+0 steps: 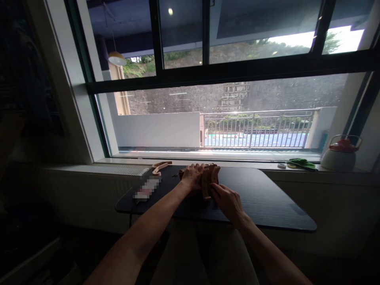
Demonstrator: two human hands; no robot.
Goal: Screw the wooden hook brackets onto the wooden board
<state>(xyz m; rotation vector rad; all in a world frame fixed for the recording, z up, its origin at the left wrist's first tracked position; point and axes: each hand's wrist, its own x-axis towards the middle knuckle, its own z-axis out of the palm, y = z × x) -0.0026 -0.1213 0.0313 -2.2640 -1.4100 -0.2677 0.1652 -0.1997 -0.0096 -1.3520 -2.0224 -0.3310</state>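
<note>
Head view: on a dark table [261,198], a pale curved wooden piece [156,170] lies far left; next, the left hand [192,177] covers part of a brown wooden object [206,185] midway, and the right hand [229,201] touches its right side; whether either grips, I cannot tell.

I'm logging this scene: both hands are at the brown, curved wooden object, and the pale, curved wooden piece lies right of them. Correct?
The side is wrong: the pale, curved wooden piece lies left of the left hand and the right hand, as the head view shows.
</note>
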